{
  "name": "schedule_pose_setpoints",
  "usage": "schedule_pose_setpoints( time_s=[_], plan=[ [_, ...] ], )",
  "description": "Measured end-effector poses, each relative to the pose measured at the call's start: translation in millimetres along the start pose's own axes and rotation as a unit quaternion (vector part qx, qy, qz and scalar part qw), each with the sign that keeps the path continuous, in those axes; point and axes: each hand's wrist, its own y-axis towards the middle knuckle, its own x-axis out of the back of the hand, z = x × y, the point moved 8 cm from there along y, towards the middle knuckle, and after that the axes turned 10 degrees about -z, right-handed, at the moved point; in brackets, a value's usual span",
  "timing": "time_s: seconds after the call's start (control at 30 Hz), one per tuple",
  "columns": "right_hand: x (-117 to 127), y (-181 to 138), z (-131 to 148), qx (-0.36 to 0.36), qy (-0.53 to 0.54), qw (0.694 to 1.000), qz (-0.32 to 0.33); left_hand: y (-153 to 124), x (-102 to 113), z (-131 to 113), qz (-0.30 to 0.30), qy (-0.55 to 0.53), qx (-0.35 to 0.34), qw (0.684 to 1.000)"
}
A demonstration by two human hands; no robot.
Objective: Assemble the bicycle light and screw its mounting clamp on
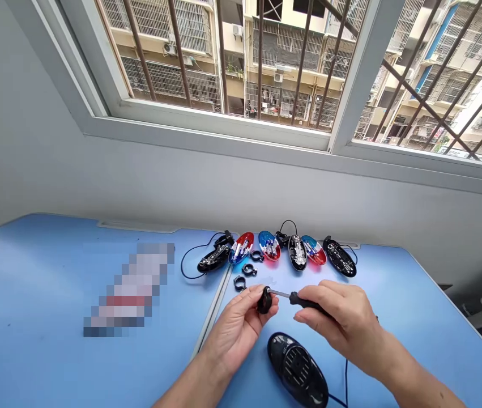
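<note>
Between its thumb and fingers, my left hand [241, 320] pinches a small black ring clamp [265, 301]. My right hand [340, 323] grips the black handle of a screwdriver [282, 293], whose metal shaft points left. The tip meets the top of the clamp; any screw there is too small to make out. Below the hands, a glossy black oval housing [298, 371] with slots in its middle lies on the table, a cable running from its lower right. More black ring clamps [249, 270] lie just beyond my left hand.
Along the table's far side lie red-and-blue oval shells [241, 248], several black oval units [340, 258] and thin cables [185, 266]. A pixelated patch [132, 292] covers something on the left. The blue table [54, 283] has a seam near its middle; a barred window [224, 68] rises behind.
</note>
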Motion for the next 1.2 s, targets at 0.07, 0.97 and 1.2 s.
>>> schedule_pose_setpoints(
  time_s=[0.07, 0.97, 1.2],
  plan=[
    [-3, -2, -1, -0.033, 0.035, 0.997, 0.060, 0, 0, -2, 0.003, -0.001, -0.008, 1.000],
    [2, 2, 3, 0.000, 0.182, 0.983, -0.019, 0, -1, 1, 0.019, 0.007, -0.002, 1.000],
    [6, 3, 13, 0.036, 0.211, 0.972, 0.101, 0, -2, 4, 0.041, 0.006, 0.003, 0.999]
  ],
)
